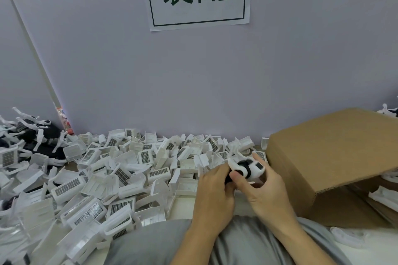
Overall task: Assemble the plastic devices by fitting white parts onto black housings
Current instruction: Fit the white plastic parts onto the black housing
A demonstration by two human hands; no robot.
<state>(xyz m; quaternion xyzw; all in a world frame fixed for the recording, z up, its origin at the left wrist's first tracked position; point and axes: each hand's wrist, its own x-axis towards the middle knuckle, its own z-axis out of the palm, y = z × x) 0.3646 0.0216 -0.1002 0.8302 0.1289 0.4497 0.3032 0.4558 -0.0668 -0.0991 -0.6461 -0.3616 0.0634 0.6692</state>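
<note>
The left hand (pixel 215 189) curls its fingers around the black end of a small white-and-black plastic device (pixel 247 168). The right hand (pixel 263 191) grips the device's white shell, thumb pressed on the near side. Both hold it above the counter, between the heap of white plastic parts (pixel 120 176) and a brown cardboard box (pixel 331 157).
</note>
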